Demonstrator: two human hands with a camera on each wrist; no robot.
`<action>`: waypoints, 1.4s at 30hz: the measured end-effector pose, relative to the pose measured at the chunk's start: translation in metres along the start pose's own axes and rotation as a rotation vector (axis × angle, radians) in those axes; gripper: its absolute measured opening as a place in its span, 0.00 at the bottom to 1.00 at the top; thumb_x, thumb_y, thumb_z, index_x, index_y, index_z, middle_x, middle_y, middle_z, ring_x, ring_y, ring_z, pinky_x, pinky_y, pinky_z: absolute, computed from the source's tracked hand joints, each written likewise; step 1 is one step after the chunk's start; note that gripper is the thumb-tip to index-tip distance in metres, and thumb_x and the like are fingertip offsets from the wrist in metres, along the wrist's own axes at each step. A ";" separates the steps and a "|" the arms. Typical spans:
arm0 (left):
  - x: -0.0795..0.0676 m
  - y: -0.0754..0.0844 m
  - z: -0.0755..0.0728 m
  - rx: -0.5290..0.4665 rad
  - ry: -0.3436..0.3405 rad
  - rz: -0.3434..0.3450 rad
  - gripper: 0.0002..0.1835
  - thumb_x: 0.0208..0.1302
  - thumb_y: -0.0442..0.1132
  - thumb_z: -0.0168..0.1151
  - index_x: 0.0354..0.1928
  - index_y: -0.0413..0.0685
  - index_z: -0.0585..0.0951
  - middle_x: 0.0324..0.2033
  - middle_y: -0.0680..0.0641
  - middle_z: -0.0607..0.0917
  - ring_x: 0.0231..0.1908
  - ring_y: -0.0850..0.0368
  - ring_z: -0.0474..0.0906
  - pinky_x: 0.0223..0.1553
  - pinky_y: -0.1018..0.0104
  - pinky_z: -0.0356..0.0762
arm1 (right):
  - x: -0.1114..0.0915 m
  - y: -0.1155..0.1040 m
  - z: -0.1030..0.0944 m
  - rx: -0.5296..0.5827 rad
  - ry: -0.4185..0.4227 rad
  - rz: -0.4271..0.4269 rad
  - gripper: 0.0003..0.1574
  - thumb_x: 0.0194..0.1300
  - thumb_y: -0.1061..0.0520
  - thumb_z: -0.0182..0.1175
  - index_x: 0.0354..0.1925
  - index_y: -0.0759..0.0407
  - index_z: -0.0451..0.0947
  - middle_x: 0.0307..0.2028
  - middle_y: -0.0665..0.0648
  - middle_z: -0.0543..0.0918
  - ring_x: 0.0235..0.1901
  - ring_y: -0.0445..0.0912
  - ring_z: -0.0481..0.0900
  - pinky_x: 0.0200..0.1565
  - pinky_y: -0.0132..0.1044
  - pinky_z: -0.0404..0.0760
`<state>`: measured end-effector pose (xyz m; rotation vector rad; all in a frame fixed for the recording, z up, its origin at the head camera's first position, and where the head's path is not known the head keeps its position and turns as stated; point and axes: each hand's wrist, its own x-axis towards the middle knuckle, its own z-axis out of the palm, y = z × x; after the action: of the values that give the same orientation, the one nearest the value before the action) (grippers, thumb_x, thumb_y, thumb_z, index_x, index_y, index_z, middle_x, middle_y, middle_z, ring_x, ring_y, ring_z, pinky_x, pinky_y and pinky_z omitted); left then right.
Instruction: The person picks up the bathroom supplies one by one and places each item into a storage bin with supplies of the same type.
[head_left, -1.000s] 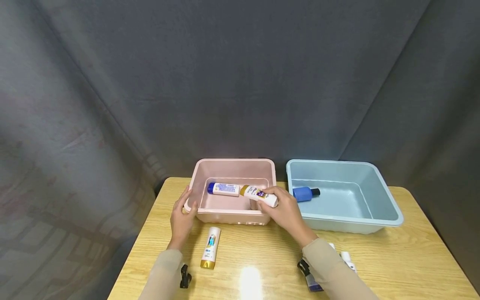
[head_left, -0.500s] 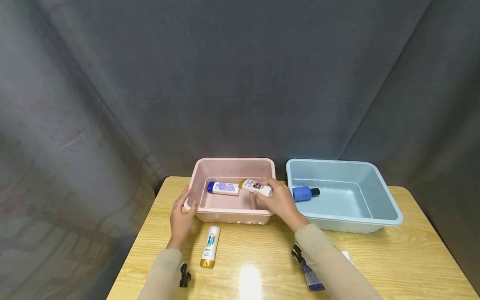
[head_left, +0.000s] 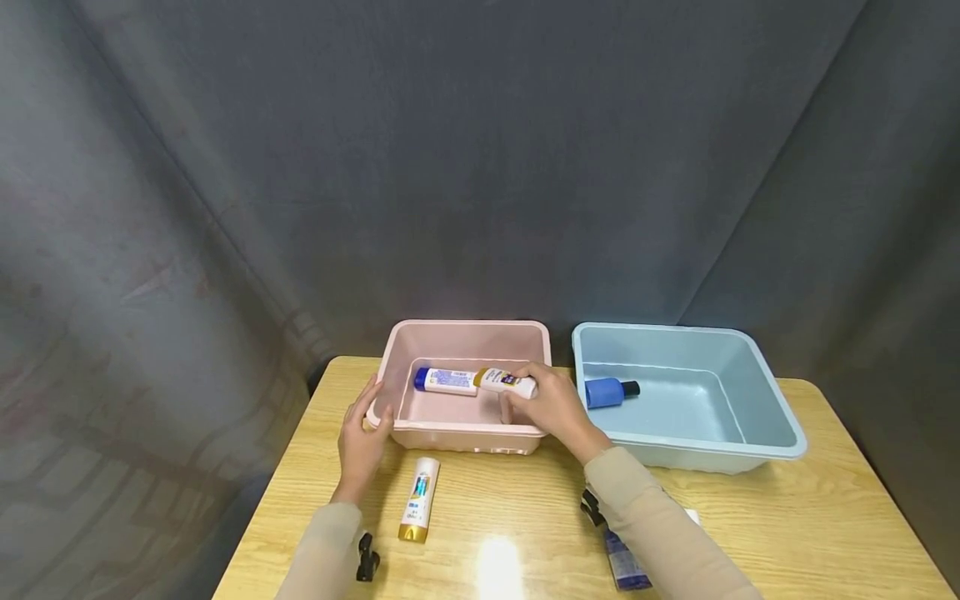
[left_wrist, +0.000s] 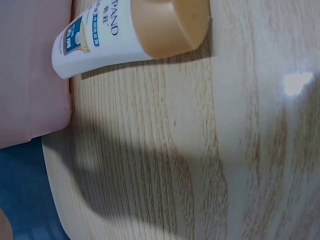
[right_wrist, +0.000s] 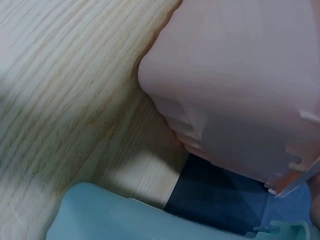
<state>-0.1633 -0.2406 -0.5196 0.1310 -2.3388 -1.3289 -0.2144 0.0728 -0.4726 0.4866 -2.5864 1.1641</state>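
Observation:
My right hand reaches over the front right of a pink bin. It grips a white bottle with a gold cap, held sideways with the cap to the left. Inside the bin lies a white bottle with a blue cap, overlapped at its right end by the gold cap in the head view. My left hand touches the bin's front left corner, fingers along the left side and thumb near the front. Another white bottle with a gold cap lies on the table before the bin, seen closer in the left wrist view.
A light blue bin stands to the right, holding a blue bottle with a black cap. A dark purple item and a white tip show beside my right sleeve. A grey curtain hangs behind the wooden table.
My right hand has carried its bottle left and slightly deeper into the pink bin, the cap now overlapping the blue-capped bottle. My left hand has stayed at the corner.

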 end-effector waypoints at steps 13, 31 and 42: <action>0.000 0.000 -0.001 0.000 0.004 0.009 0.25 0.66 0.35 0.64 0.65 0.52 0.77 0.69 0.54 0.71 0.68 0.47 0.64 0.69 0.47 0.58 | 0.004 -0.003 0.003 -0.049 -0.029 -0.059 0.17 0.51 0.52 0.76 0.39 0.56 0.84 0.38 0.53 0.87 0.38 0.50 0.84 0.41 0.46 0.81; 0.000 -0.002 0.000 -0.010 0.023 0.043 0.25 0.64 0.34 0.64 0.64 0.51 0.78 0.68 0.53 0.72 0.67 0.47 0.66 0.68 0.46 0.60 | 0.004 -0.002 0.006 -0.084 -0.072 -0.053 0.17 0.53 0.52 0.75 0.42 0.54 0.85 0.43 0.52 0.87 0.47 0.52 0.83 0.50 0.48 0.80; -0.001 -0.001 0.001 -0.008 0.027 0.035 0.25 0.65 0.35 0.65 0.64 0.51 0.78 0.68 0.54 0.72 0.67 0.49 0.66 0.68 0.48 0.61 | 0.004 -0.003 0.005 -0.038 -0.066 -0.104 0.10 0.60 0.58 0.72 0.41 0.55 0.85 0.43 0.52 0.87 0.38 0.52 0.82 0.43 0.45 0.80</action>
<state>-0.1630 -0.2399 -0.5212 0.1045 -2.3026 -1.3119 -0.2171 0.0667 -0.4727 0.6529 -2.5987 1.0800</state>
